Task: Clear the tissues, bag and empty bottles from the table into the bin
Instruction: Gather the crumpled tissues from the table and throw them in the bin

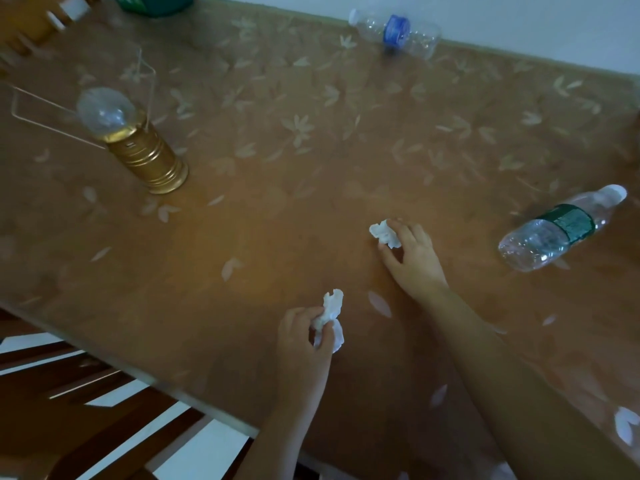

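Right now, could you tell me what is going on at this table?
A person is clearing litter. The left hand grips one crumpled tissue near the table edge, and the right hand pinches a second tissue further in. Two clear bottles lie on their sides, untouched: a green-labelled bottle to the right and a blue-labelled bottle by the wall.

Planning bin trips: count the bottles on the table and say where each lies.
2. Blue-label bottle lies far back; green-label bottle lies nearer, at right. Others may sit outside view.
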